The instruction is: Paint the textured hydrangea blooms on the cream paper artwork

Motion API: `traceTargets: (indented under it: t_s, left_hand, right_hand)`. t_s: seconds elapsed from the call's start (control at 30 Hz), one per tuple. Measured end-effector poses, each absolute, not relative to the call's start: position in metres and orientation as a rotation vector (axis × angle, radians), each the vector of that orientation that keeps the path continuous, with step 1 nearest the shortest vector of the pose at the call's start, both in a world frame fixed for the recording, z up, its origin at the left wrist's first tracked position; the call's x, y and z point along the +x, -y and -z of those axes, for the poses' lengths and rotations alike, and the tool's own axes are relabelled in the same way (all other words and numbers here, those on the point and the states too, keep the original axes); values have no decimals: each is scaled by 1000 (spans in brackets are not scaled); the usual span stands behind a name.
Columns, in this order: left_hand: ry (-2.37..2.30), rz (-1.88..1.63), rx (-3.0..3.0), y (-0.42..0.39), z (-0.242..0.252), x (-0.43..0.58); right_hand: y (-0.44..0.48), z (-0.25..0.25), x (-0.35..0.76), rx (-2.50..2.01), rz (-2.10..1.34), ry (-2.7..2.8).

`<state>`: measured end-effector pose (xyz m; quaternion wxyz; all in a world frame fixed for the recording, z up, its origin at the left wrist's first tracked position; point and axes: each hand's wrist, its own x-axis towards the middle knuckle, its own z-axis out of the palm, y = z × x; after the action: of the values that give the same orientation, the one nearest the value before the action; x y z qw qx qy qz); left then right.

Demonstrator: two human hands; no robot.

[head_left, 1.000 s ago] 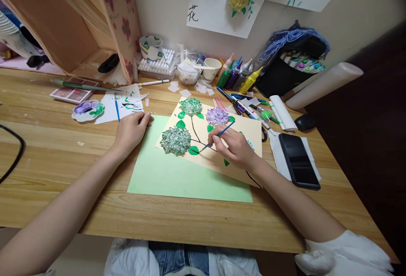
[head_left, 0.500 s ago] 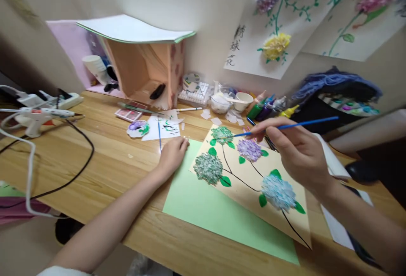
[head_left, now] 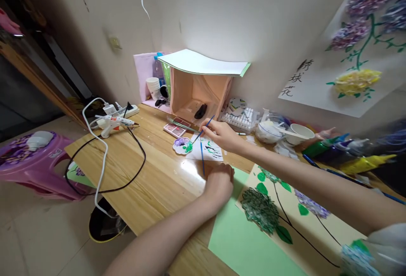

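Note:
My right hand (head_left: pixel 218 134) is closed around a thin blue paintbrush (head_left: pixel 207 124), whose tip points down at the green paint on a small flower-shaped palette (head_left: pixel 178 149). Purple paint lies in the palette's other wells. My left hand (head_left: pixel 220 185), fingers curled under, rests at the upper left edge of a green sheet (head_left: pixel 233 229). Just beyond it, a second blue brush (head_left: pixel 202 157) lies across a white paper (head_left: pixel 214 151) with green and black strokes. On the cream sheet (head_left: pixel 306 229) are painted stems and raised flowers, including a dark green flower (head_left: pixel 260 209); my right forearm covers part of it.
A glue gun (head_left: pixel 111 124) with cables lies at the left by a power strip (head_left: pixel 130 112). Behind the palette stand a pink paint set (head_left: pixel 174 129) and an open box-like model (head_left: pixel 196 92). Paint bottles (head_left: pixel 322 147) and a paper cup (head_left: pixel 300 133) are at the right.
My right hand has moved left with the brush, from above the flower picture to the palette. The view has turned left. My left hand stays by the green sheet's edge.

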<state>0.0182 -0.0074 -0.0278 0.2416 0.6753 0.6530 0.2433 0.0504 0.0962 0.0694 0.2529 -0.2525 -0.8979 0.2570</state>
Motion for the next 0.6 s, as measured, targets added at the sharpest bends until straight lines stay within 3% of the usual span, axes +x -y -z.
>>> traceTargets:
  t_s: [0.6]
  left_hand:
    - [-1773, -648, 1856, 7, 35, 19]
  right_hand:
    - [-115, -48, 5, -692, -770, 2535]
